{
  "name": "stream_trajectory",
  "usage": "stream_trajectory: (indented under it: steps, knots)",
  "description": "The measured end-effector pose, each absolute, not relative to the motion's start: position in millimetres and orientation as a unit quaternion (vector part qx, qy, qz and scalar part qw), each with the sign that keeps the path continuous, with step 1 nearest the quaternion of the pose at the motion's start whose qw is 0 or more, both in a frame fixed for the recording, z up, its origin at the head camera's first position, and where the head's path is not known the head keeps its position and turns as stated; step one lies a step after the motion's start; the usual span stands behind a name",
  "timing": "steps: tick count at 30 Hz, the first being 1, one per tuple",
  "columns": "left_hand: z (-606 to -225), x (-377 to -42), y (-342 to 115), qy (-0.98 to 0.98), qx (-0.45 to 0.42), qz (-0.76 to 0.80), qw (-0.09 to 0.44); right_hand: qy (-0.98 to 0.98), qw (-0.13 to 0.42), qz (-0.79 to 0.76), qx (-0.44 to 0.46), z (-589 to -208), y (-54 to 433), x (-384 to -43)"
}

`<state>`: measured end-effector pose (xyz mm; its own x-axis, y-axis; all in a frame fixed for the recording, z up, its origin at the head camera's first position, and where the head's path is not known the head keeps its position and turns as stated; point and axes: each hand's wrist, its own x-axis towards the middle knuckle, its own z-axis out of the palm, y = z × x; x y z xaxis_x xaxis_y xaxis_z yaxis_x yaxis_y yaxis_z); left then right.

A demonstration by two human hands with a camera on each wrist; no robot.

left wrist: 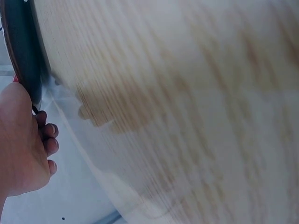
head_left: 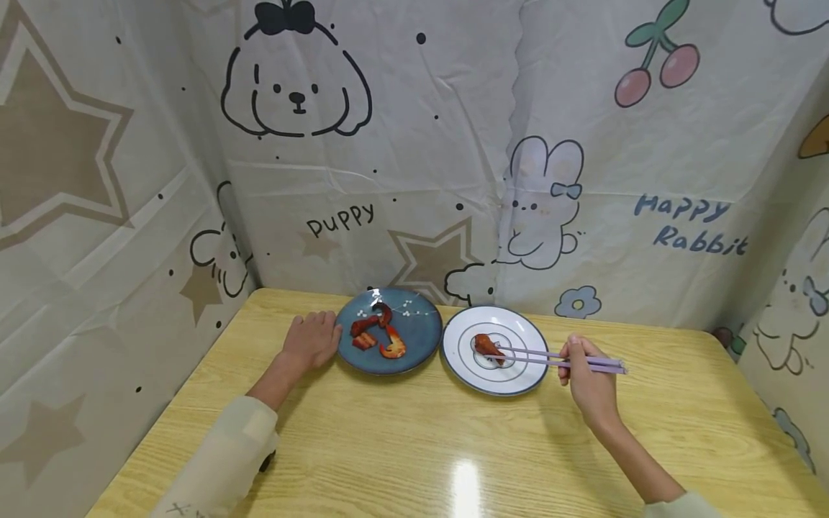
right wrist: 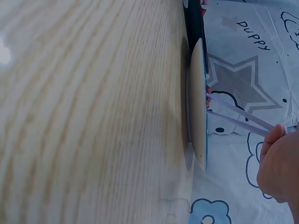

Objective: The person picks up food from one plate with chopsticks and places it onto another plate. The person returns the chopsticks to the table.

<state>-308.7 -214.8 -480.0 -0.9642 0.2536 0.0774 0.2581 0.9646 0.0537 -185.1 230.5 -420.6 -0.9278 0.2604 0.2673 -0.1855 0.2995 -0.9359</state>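
Note:
My right hand (head_left: 589,381) holds a pair of lilac chopsticks (head_left: 557,358) near their back ends. Their tips reach a glazed brown piece of meat like a chicken drumette (head_left: 486,347) on the white plate (head_left: 461,370) with dark rings. Low beside the plate, the right wrist view shows the chopsticks (right wrist: 243,122) slanting over its rim. My left hand (head_left: 313,339) rests on the table against the left rim of the blue plate (head_left: 417,345). On that plate lie a shrimp (head_left: 392,345), a striped meat slice (head_left: 364,341), a reddish-brown piece (head_left: 364,326) and a dark curled piece (head_left: 383,312).
Both plates stand side by side near the back edge of the light wood table (head_left: 401,446). A printed cloth (head_left: 427,158) with stars, a puppy and rabbits hangs behind and at both sides.

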Motion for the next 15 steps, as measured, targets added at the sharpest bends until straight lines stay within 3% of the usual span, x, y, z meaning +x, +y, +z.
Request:
stream_trajectory:
  steps: [15]
  knots:
    - [-481, -309, -216, -0.991, -0.128, -0.028, 0.032, -0.768, 0.173, 0.616, -0.029, -449, 243, -203]
